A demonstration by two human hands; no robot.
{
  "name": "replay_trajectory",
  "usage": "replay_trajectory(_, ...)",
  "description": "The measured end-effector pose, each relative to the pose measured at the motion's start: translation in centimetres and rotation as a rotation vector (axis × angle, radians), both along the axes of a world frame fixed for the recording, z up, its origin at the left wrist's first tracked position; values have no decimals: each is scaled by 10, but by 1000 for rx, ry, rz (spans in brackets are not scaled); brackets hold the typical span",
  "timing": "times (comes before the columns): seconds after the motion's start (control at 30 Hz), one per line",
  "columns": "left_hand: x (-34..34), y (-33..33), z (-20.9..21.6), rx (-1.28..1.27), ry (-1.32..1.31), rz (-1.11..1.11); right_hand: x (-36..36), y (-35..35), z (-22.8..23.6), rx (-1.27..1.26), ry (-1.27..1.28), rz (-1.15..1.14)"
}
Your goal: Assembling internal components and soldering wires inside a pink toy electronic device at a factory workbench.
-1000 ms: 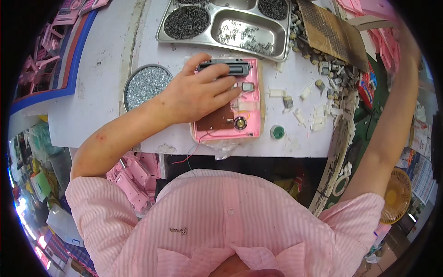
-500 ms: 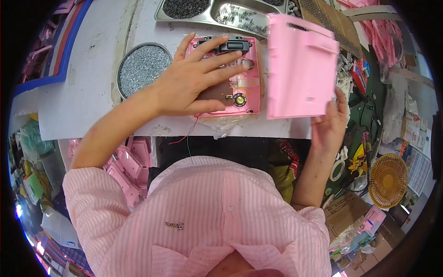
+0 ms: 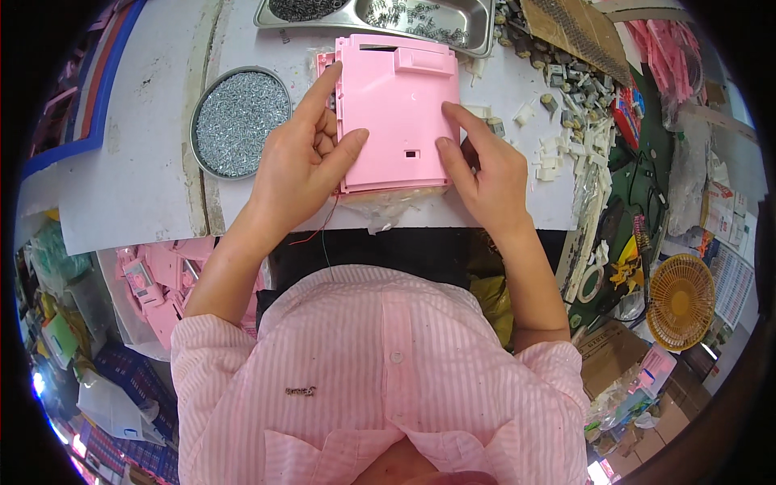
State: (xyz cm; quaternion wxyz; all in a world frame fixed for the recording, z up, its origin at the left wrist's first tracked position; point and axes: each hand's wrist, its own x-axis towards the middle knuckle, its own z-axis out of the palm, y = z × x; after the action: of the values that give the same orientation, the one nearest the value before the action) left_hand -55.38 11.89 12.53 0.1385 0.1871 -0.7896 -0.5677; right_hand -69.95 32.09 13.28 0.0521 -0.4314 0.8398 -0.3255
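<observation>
A pink plastic cover [image 3: 396, 113] lies over a pink casing of the same kind, whose left edge [image 3: 326, 61] shows past it. The black parts and the round part inside the casing are now hidden. At the cover's left side my left hand [image 3: 303, 158] has its thumb on top and its index finger along the edge, the other fingers curled. My right hand [image 3: 489, 166] grips the right edge between thumb and fingers. Red and dark thin wires [image 3: 327, 222] hang from the casing's lower left corner. Clear plastic wrap [image 3: 384, 212] pokes out below.
A round tin of small silver screws [image 3: 242, 121] stands left of the cover. Behind it is a metal tray [image 3: 352, 18] of springs. White and metal small parts [image 3: 566, 121] lie heaped at the right. More pink casings [image 3: 158, 283] fill a box below the table's left edge.
The pink cover has moved left and down from the right, onto the open casing. My left hand has drawn back from the casing's inner parts to the cover's left edge.
</observation>
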Motion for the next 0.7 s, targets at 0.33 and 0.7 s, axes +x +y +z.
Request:
replay_trajectory(0.33, 8, 6, -8, 280, 116, 73, -15, 9, -11, -173, -702, 12)
replay_trajectory(0.7, 32, 18, -12, -254, -52, 213, 8, -17, 17, 353, 174, 169)
